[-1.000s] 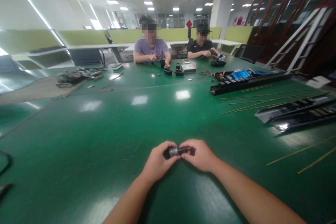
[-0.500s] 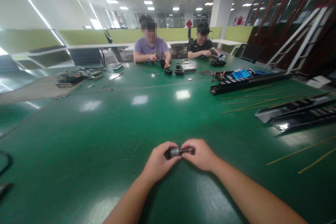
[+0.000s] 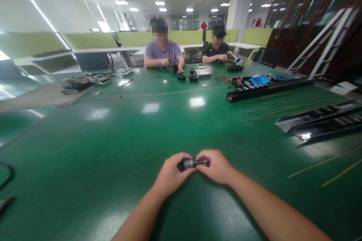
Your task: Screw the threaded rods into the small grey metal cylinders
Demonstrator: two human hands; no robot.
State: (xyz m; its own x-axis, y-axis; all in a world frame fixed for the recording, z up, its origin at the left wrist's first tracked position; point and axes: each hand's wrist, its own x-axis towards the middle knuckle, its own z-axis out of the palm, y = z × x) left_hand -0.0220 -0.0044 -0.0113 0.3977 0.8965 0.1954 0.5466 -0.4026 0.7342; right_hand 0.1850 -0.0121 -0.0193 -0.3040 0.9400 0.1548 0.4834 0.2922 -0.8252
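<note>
Low over the near part of the green table (image 3: 135,135), both hands meet at a small grey metal cylinder with a thin dark shaft (image 3: 189,163). Its exact kind is too small to make out. The fingers and thumb of my left hand (image 3: 171,175) curl round the thick cylinder end, hiding part of it. From the other side, my right hand (image 3: 217,166) pinches the thin shaft, which points right. The fingertips of the two hands nearly touch.
Across the table two people (image 3: 164,52) handle dark tools near small black boxes (image 3: 193,78). Black metal channels (image 3: 325,122) and thin yellowish rods (image 3: 283,107) lie at right, beside a black tray with blue packets (image 3: 260,79). Cluttered parts (image 3: 85,82) lie far left.
</note>
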